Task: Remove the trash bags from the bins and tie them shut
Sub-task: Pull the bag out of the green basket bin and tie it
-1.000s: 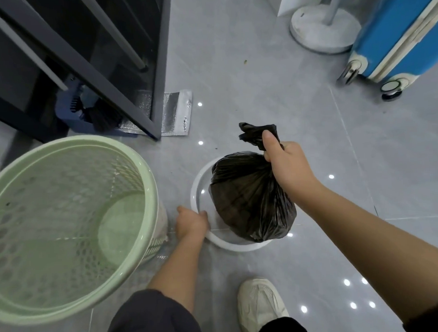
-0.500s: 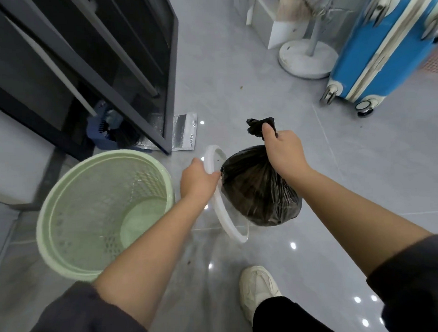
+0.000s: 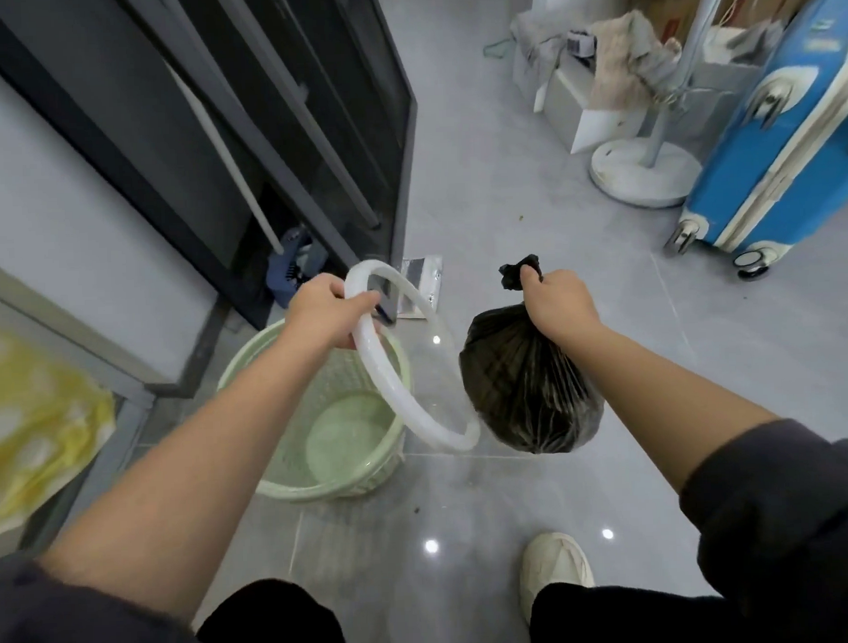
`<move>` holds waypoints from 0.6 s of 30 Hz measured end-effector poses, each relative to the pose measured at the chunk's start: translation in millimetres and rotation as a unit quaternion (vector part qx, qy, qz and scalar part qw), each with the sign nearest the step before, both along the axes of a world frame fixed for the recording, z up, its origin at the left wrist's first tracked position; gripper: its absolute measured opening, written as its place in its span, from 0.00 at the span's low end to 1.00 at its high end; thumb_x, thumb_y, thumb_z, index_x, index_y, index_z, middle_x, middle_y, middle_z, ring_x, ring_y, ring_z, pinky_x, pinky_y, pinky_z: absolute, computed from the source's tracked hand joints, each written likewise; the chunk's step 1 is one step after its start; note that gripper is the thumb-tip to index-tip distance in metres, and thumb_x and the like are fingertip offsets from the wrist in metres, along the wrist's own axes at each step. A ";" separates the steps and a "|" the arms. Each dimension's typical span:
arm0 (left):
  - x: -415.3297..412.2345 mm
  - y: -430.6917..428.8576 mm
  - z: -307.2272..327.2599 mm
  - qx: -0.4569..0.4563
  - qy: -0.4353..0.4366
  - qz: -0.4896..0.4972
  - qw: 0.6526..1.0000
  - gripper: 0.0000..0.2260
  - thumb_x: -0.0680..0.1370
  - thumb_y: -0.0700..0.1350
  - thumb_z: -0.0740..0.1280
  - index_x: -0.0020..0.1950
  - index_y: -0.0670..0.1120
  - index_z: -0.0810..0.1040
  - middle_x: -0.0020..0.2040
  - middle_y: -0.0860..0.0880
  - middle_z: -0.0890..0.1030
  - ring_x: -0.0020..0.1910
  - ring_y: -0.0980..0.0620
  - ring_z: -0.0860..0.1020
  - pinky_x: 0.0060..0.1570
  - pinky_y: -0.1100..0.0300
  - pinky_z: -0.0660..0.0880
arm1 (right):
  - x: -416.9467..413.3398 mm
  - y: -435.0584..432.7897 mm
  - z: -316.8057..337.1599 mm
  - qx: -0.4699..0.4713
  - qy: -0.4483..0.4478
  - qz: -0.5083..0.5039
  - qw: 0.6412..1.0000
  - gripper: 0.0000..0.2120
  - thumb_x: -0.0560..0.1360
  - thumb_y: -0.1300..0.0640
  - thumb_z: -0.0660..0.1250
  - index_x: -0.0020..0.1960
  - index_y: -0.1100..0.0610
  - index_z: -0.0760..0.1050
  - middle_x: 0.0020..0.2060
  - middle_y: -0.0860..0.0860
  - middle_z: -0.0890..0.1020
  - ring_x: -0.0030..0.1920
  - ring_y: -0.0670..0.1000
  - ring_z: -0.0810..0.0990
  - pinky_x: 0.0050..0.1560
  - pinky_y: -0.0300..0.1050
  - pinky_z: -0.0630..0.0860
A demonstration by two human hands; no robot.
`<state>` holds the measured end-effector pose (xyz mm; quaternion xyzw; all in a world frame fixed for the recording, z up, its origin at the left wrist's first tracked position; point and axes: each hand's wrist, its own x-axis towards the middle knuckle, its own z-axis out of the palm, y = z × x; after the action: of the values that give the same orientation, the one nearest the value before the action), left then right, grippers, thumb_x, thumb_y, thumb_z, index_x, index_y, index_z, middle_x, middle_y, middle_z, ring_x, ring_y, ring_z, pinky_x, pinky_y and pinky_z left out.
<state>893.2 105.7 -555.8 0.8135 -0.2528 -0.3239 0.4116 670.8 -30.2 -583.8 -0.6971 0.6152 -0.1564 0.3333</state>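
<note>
A full black trash bag (image 3: 528, 390) hangs in the air, its neck knotted, with my right hand (image 3: 556, 303) gripping it just under the knot. My left hand (image 3: 326, 315) holds a white plastic ring (image 3: 395, 385) by its upper part; the ring hangs tilted between the bag and the bin. Below the ring stands a pale green mesh bin (image 3: 330, 449) on the grey floor, with no bag in it.
A dark sliding door frame (image 3: 397, 168) rises behind the bin, with a blue brush (image 3: 286, 273) at its foot. A silver packet (image 3: 423, 285) lies on the floor. A white fan base (image 3: 643, 171) and blue suitcase (image 3: 781, 135) stand far right. My shoe (image 3: 558, 564) is near.
I have lifted the white ring off the floor with my left hand and raised the bag higher. The view has pulled back and up, so the bin looks smaller.
</note>
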 end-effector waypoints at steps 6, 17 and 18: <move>73.0 68.7 0.1 0.000 0.126 0.028 0.992 0.09 0.76 0.45 0.69 0.50 0.42 0.72 0.42 0.37 0.82 0.30 0.48 0.83 0.27 0.60 0.78 | 42.0 13.1 -13.2 0.010 0.036 0.059 0.998 0.23 0.79 0.46 0.51 0.34 0.60 0.70 0.33 0.54 0.75 0.38 0.58 0.74 0.36 0.46 0.65; 127.3 153.6 -67.5 -0.073 0.193 0.107 0.973 0.06 0.81 0.46 0.61 0.55 0.45 0.73 0.32 0.48 0.84 0.28 0.51 0.82 0.27 0.66 0.77 | 75.2 26.8 -58.9 0.035 0.076 0.083 0.993 0.23 0.77 0.44 0.51 0.32 0.59 0.69 0.32 0.55 0.74 0.41 0.60 0.77 0.41 0.48 0.70; 128.3 158.5 -72.7 -0.086 0.203 0.119 0.968 0.06 0.81 0.45 0.61 0.56 0.45 0.72 0.32 0.48 0.83 0.28 0.51 0.82 0.27 0.66 0.76 | 75.1 27.0 -63.1 0.037 0.082 0.082 0.993 0.23 0.77 0.44 0.51 0.32 0.58 0.68 0.32 0.55 0.74 0.41 0.59 0.77 0.41 0.47 0.70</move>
<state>1021.5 264.2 -628.4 0.7162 -0.0924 -0.4080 0.5586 745.9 -3.2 -646.9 -0.7430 0.5863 -0.0481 0.3191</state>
